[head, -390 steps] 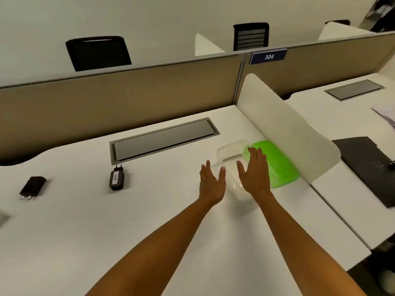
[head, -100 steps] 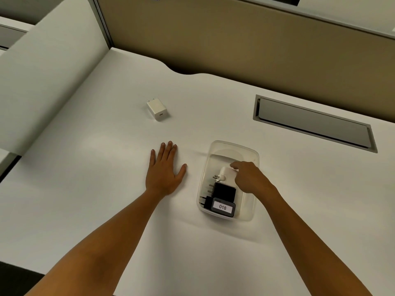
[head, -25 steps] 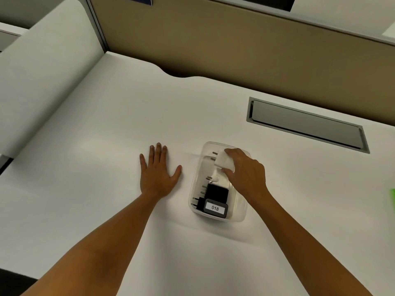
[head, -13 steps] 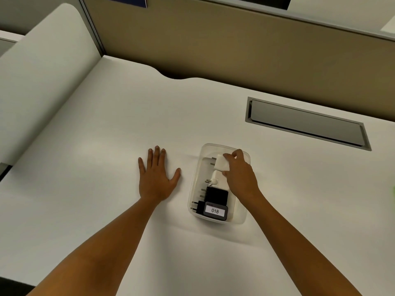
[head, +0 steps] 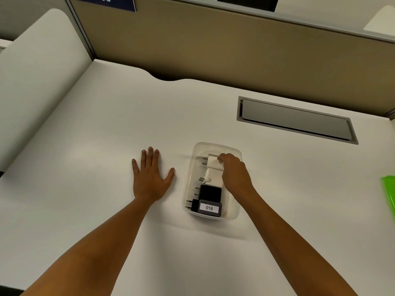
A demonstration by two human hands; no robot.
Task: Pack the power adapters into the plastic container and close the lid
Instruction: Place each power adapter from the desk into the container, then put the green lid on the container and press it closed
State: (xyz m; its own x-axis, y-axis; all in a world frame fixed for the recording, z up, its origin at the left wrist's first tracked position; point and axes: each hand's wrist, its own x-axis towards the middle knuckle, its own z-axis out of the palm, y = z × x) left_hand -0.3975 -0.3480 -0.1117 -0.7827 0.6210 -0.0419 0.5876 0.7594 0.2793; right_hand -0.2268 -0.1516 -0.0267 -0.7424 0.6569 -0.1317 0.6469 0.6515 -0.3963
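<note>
Clear plastic rectangular container point(head: 234, 212) holds four adapters; our right hand point(head: 234, 174) pinches the white cube adapter point(head: 212, 161) at its far end. Left hand point(head: 150, 178) flat, spread, beside container. Next: release, fetch green lid point(head: 389, 194) well right of container.

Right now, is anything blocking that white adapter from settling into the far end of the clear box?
Nothing visible does. The right hand holds the white adapter already inside the plastic container, in the free far end beyond the other adapters. The green lid lies off at the desk's right edge, clear of the opening.
</note>
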